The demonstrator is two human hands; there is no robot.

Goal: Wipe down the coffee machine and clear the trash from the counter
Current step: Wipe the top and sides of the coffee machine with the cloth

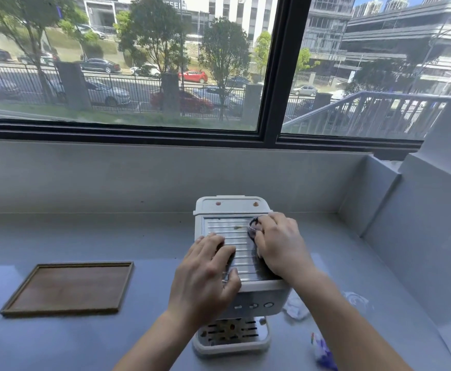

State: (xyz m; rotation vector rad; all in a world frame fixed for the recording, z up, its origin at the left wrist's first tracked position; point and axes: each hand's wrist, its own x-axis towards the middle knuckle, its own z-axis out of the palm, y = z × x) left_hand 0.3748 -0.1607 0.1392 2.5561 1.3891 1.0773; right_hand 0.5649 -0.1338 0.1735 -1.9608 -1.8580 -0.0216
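Coffee machine [235, 266], white with a ribbed metal top plate, stands on a grey counter [85, 236] below a window, just right of centre. Left hand [205, 279] lies flat and open on the front of the plate, gripping nothing, while right hand [280, 245] pinches a small dark round object [253, 226] at the plate's 1 o'clock corner. Crumpled white paper [295, 307] and a purple wrapper [323, 352] lie at the machine's 4 o'clock, and an empty wooden tray [69, 287] rests at its 9 o'clock.

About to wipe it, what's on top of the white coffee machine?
On the white coffee machine, both hands rest: left hand flat, right hand on a small dark round object, mostly covered.
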